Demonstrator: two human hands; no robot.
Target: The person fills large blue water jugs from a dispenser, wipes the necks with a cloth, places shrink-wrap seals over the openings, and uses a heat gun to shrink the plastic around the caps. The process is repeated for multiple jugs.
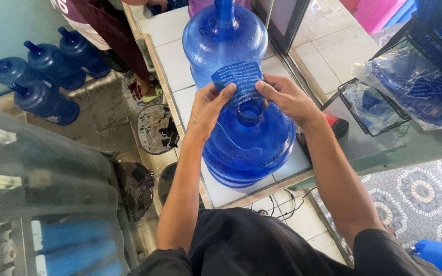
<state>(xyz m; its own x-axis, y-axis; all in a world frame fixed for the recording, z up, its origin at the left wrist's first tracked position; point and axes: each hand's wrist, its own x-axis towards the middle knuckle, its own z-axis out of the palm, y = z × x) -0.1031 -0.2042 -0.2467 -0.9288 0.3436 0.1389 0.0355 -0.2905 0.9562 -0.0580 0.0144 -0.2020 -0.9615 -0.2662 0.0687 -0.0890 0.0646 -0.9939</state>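
Note:
A large blue water jug [251,143] stands upright on a white tiled counter [221,191] just in front of me, its open neck facing up. Above that neck I hold a thin blue plastic seal sleeve [239,82] with pale print. My left hand [208,105] pinches its left edge and my right hand [285,97] pinches its right edge. A second blue jug [223,41] stands on the counter right behind the first.
Three more blue jugs [44,71] sit on the floor at the left. Another person's leg [124,41] stands by the counter's far end. Wire trays [372,105] with bagged blue sleeves lie on a glass top at the right. A rag [157,128] lies on the floor.

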